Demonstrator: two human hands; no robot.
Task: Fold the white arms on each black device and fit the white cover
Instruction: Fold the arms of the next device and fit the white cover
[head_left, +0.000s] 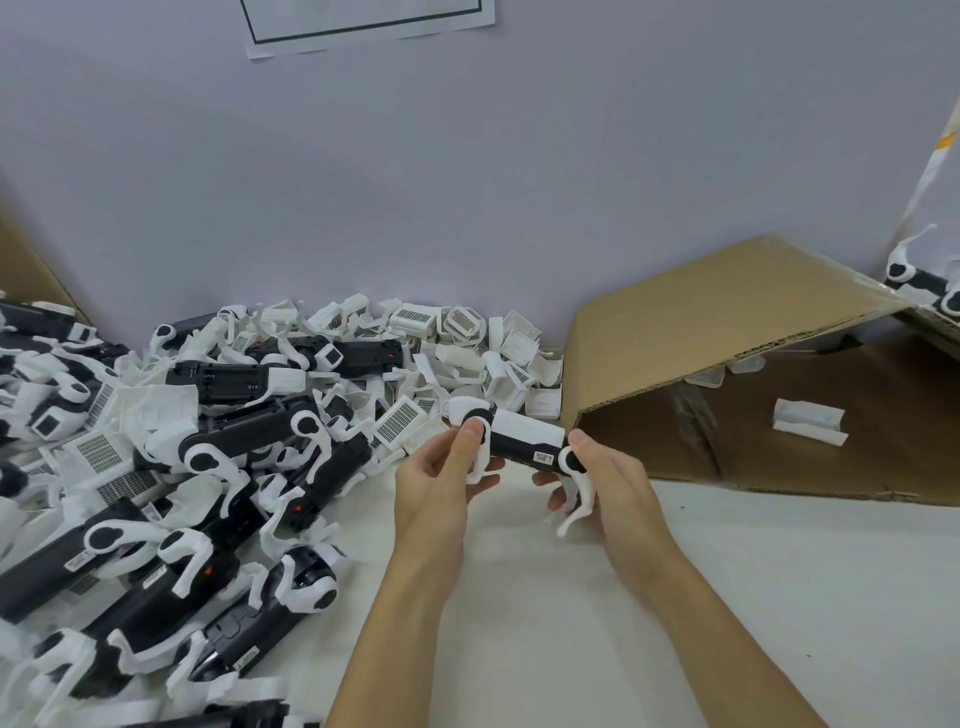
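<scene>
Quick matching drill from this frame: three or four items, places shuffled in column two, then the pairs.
Things:
1. held device
2. cardboard box
3. pile of devices
4. paper sheet

Places:
A. on the wall, top
B. between left hand and right hand
C. lying open on its side, right
D. heaped on the table, left

Pairs: 1-B, 2-C, 3-D, 4-A

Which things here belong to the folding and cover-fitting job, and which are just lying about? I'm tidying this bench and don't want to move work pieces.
Part of the job:
- held black device, gripped by left hand and right hand
- its white arm, hanging down
- pile of devices
- loose white covers

Lying about:
- cardboard box
- paper sheet on the wall
</scene>
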